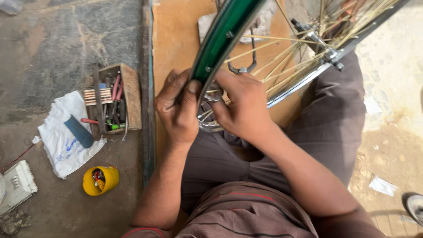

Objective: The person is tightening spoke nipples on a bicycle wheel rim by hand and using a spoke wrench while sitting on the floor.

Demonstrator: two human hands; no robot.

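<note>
A bicycle wheel with a green rim and thin brass-coloured spokes stands upright over my lap. My left hand grips the near edge of the rim, thumb pressed on its green inner face. My right hand sits on the other side of the rim, fingers closed around a small metal part at the rim's lower edge; what it pinches is hidden. The wheel's hub and axle show at the upper right.
A wooden toolbox with pliers and screwdrivers sits on the ground to the left, beside a white cloth and a yellow cup of small parts. An orange board lies behind the wheel. A white device lies at far left.
</note>
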